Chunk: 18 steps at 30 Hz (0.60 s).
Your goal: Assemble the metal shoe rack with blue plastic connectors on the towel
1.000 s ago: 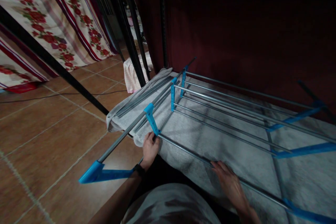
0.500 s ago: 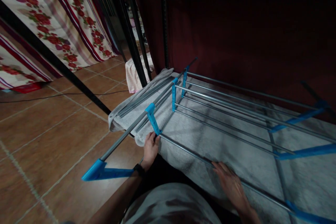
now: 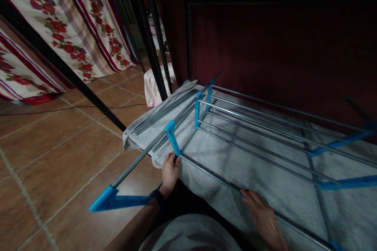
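A partly assembled metal rack with blue plastic connectors lies across a grey towel-like cover. My left hand [image 3: 171, 170] is closed at the lower end of a blue connector [image 3: 172, 137], where a metal tube [image 3: 210, 173] joins it; the fingers' far side is hidden. Farther right, my right hand [image 3: 263, 215] has its fingers over the same tube, the thumb out of sight. Several parallel tubes [image 3: 253, 114] run between the upper blue connectors [image 3: 197, 110]. A grey side tube [image 3: 138, 159] slopes down to a blue end piece [image 3: 107, 199] beside my left forearm.
Several loose grey tubes [image 3: 165, 112] lie on the grey cover [image 3: 224, 155] at its left end. Black metal posts [image 3: 150, 35] rise beyond them. A dark red panel [image 3: 273, 51] stands behind the rack. Tiled floor [image 3: 73, 141] and a floral curtain [image 3: 64, 27] are on the left.
The whole scene has shifted slightly down and right in view. Both hands keep their places on the rack, and nothing has been let go.
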Tool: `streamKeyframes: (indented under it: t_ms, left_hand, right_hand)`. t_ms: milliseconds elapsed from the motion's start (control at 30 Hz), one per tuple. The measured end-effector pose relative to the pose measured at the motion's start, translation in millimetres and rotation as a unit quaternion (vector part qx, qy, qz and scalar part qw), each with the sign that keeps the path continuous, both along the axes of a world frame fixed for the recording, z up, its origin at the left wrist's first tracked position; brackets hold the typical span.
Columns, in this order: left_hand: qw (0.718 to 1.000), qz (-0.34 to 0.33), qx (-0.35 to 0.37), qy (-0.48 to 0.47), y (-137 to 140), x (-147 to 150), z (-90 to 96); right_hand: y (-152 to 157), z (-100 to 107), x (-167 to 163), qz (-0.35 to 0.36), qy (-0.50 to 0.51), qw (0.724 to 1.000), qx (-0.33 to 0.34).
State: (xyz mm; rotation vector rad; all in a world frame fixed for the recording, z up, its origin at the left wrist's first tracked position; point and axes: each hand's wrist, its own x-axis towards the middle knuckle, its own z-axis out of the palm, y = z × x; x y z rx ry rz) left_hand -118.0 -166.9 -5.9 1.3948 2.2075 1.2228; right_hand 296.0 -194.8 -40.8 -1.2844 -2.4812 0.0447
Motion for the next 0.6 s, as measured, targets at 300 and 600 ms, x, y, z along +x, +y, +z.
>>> streamKeyframes:
  t_ms: [300,600]
  left_hand:
    - [1.000,0.002,-0.018,0.008,-2.0,1.3,1.5]
    - [1.000,0.012,-0.014,0.006,-1.2,2.0,-0.7]
  right_hand:
    - [2.3,2.6,1.8,0.010,-0.009,1.000,-0.008]
    - [0.8,8.8,-3.4,-0.012,-0.009,1.000,-0.025]
